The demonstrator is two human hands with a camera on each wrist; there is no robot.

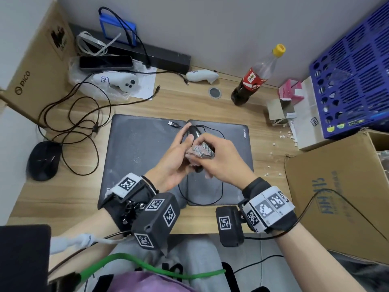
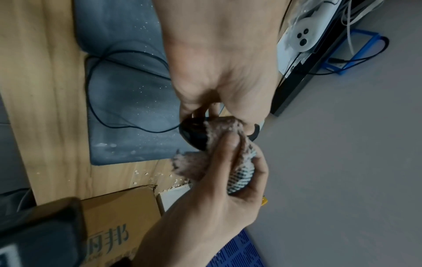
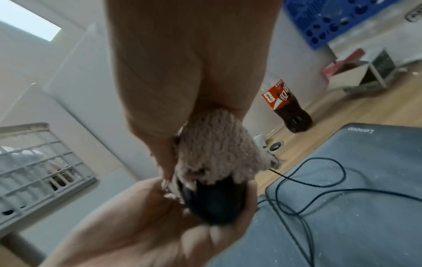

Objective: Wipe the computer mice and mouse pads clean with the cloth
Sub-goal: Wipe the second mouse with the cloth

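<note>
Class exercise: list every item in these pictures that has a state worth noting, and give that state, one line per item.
left hand: grips the wired mouse
right hand: holds the cloth
wired mouse: lifted, cloth pressed on it
cloth: bunched
mouse pads: flat, dusty with white specks
second mouse: on desk, untouched
cola bottle: upright, capped

Wooden desk (image 1: 185,106), two grey mouse pads (image 1: 134,148), black mouse (image 1: 43,161), cola bottle (image 1: 252,81)

The mouse (image 1: 194,132) you hold is glossy black, and your cloth (image 1: 201,151) is pinkish-beige with a black-and-white checked edge. Both mouse pads (image 1: 134,148) are dark grey with white specks. The surface (image 1: 185,102) is light wood grain; the second mouse (image 1: 43,161) is matte black.
</note>
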